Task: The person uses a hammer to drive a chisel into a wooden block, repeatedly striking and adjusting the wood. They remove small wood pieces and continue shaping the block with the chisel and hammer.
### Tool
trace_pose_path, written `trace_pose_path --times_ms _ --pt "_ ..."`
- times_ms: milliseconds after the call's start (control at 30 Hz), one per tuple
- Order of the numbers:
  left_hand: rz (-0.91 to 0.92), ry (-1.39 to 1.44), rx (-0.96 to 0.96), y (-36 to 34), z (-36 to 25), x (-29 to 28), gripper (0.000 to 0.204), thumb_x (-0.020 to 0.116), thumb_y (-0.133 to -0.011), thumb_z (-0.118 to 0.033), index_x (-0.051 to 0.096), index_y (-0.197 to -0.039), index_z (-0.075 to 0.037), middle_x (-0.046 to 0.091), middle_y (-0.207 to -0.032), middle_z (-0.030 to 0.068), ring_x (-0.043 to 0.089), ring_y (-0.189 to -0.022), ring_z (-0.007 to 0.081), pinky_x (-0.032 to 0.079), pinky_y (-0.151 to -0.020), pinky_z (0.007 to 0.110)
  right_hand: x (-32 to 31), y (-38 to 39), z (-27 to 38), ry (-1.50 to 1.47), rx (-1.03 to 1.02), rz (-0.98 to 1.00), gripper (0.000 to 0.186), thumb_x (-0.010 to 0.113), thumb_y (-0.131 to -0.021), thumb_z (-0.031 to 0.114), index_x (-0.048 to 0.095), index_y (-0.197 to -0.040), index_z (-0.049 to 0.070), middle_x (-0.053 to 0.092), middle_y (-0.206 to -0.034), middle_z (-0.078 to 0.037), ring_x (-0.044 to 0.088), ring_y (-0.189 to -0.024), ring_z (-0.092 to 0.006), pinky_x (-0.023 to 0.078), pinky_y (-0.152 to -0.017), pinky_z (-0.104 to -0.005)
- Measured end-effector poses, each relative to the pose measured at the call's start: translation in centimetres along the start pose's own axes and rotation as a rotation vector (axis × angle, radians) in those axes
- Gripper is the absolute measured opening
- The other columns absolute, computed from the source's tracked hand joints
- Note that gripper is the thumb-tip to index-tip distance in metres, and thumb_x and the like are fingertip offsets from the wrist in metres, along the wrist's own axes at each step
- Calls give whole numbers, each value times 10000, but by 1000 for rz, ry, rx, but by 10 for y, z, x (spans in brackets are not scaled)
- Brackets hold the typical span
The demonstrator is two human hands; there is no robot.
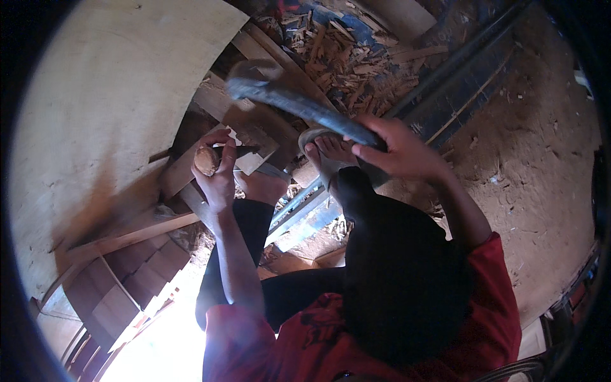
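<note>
A wooden-handled chisel (pixel 213 158) is clamped in the left hand (pixel 217 178), its blade set against a wooden board (pixel 254 130). A dark hammer (pixel 299 105) is gripped tightly by the right hand (pixel 398 153), raised above the board near wood chips (pixel 337 57).

A wooden-handled chisel (pixel 219 155) stands gripped in a fist, its pale, rounded butt end turned up toward the camera and its dark metal blade running right and slightly down onto a piece of light wood (pixel 245 137) that lies among stacked planks. Above it, a long, dark, worn hammer (pixel 299 105) stretches diagonally from its grip at lower right to its blurred, greyish head at upper left, raised clear of the chisel's butt. The wood piece is flat, angled, and pale against darker boards.
</note>
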State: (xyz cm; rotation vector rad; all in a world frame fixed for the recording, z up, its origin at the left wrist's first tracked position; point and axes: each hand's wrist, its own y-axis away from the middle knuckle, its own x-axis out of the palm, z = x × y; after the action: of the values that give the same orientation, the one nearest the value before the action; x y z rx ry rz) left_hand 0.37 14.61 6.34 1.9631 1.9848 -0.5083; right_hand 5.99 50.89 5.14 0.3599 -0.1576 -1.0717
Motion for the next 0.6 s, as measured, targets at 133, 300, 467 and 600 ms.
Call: trace_pose_path --times_ms 133,300,467,600 --pt "-8 -226 17 9 16 0 139 801 -898 -46 711 -1002 -29 713 -1001 68 665 -939 154 529 -876 322 6 -10 41 -42 -139 184 317 652 -1003 183 658 -1255 -9 708 -983 -110 679 -881 -195 535 -801 -366" --pt "-199 -65 -8 12 21 -4 146 792 -908 -63 690 -1003 -20 684 -931 12 600 -828 95 498 -771 277 7 -11 54 49 -211 182 387 633 -1000 220 629 -1304 -21 722 -984 -166 709 -891 -253 556 -830 -409" --pt "-109 -28 34 -3 12 -11 122 781 -925 -59 672 -971 -30 631 -918 -2 565 -809 83 468 -744 254 8 -7 46 82 -129 151 400 631 -999 246 628 -1292 -26 721 -978 -181 710 -887 -274 552 -819 -424" --pt "-74 -38 61 -3 15 -4 119 783 -915 -45 672 -955 -32 620 -945 32 593 -840 109 493 -768 280 13 0 34 63 -114 105 382 639 -999 233 631 -1282 -24 717 -985 -182 702 -878 -259 547 -811 -419"
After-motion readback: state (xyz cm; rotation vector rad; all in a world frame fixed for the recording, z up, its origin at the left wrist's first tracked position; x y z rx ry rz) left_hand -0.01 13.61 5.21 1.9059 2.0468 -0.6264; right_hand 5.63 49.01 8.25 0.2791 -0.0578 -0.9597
